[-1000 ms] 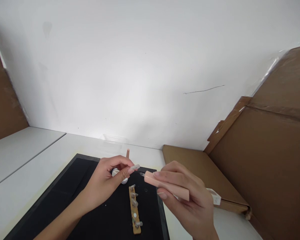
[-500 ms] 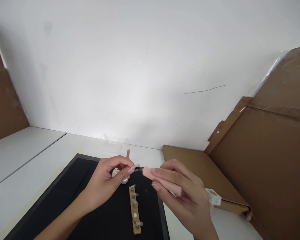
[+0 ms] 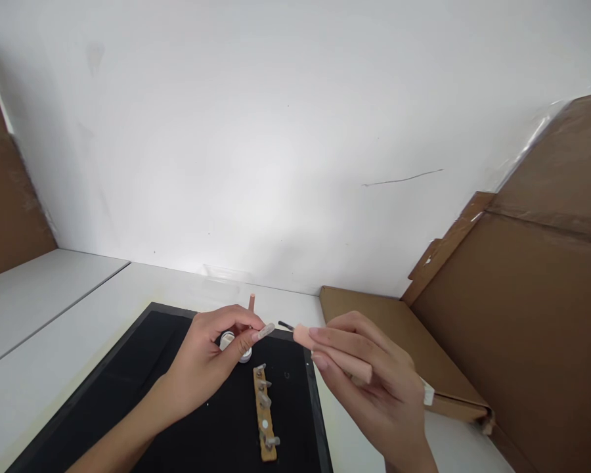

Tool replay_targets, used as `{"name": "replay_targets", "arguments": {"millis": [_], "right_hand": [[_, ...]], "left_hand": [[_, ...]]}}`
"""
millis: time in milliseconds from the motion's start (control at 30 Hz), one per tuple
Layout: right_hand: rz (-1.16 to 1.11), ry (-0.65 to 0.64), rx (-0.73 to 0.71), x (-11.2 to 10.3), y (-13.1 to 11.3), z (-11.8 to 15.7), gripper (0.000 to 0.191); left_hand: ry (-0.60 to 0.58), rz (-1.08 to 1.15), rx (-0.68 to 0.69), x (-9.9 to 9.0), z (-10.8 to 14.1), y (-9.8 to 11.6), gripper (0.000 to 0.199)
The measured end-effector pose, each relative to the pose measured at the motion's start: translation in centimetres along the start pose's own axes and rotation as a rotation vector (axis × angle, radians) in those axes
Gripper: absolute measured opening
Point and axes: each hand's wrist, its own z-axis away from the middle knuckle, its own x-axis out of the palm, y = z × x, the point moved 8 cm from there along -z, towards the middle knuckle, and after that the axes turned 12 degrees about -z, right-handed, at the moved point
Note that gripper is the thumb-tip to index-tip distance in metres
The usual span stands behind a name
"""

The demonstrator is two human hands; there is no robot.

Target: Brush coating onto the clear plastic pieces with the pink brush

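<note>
My left hand [image 3: 209, 351] pinches a clear false nail tip [image 3: 266, 330] between thumb and forefinger. In my right hand [image 3: 379, 381] is a nail polish brush [image 3: 342, 360] with a thick pale pink handle. Its dark bristles point left, a small gap away from the nail tip. Below the hands lies a narrow tan nail stand [image 3: 265, 417] carrying several clear nail tips. Partly behind my left fingers sits a small round white-and-clear container [image 3: 245, 355]. A thin pinkish stick [image 3: 251, 302] shows just above that hand.
A black mat [image 3: 187, 427] covers part of the white table [image 3: 54, 309]. At right lies a flat cardboard box [image 3: 369, 315], with a small white object [image 3: 428, 393] partly behind my right hand. A clear plastic tray [image 3: 225, 274] rests against the white wall.
My right hand has moved a little to the right, drawing the brush off the nail tip. My left hand has stayed nearly still with the tip pinched.
</note>
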Motion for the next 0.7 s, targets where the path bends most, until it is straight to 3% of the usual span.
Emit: {"name": "replay_targets", "arguments": {"millis": [233, 700], "right_hand": [[-0.220, -0.079, 0.033, 0.8, -0.4, -0.5, 0.019], [-0.206, -0.128, 0.063, 1.0, 0.5, -0.1, 0.026]], "left_hand": [[0.012, -0.009, 0.059, -0.2, -0.2, 0.3, 0.012], [0.032, -0.023, 0.192, 0.0, 0.1, 1.3, 0.015]]}}
